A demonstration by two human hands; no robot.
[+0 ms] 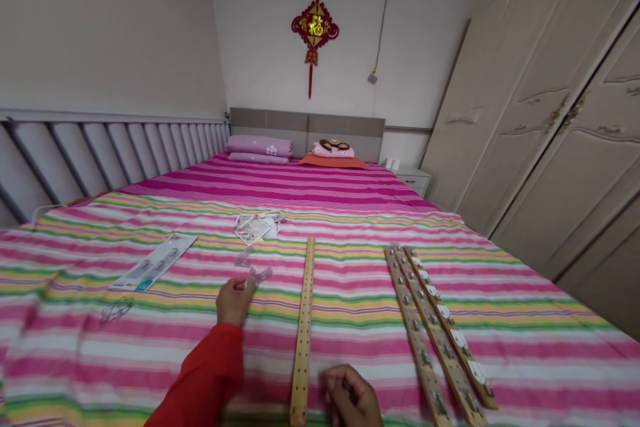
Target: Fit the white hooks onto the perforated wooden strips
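Observation:
My left hand (pixel 233 301), in a red sleeve, rests on the striped bedspread (pixel 350 293) with its fingers pinched on a small clear plastic bag (pixel 259 275). My right hand (pixel 351 395) lies curled near the bottom edge, just right of a long wooden strip with holes (pixel 305 327); what its fingers hold is too small to name. The strip runs lengthwise between my two hands.
Three more wooden strips with metal fittings and white tags (pixel 435 327) lie to the right. A packaging card (pixel 155 261), a pile of clear bags (pixel 257 225) and a wire clip (pixel 116 310) lie at the left. Pillows (pixel 260 147) at the headboard, wardrobe (pixel 560 127) on the right.

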